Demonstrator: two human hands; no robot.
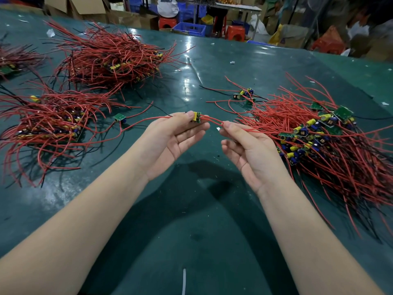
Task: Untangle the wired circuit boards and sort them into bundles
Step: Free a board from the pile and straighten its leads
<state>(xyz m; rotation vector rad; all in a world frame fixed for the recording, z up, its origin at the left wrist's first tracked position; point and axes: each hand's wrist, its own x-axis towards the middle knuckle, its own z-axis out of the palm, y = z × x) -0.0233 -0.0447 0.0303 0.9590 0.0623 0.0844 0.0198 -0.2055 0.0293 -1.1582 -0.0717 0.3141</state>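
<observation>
A: Nearest, left hand [170, 135] pinches one circuit board [196, 117] above mid-table [202, 209]; right hand [244, 143] pinches its red wire [214, 122].

B: Risk?

A: Wire likely snags the tangled pile [331, 141] by the right edge, dragging boards. Far-left bundles [106, 58] are cut off; solder joints unreadable.

One head-worn wide-angle view looks forward and down, close over the green table [191, 209].
</observation>
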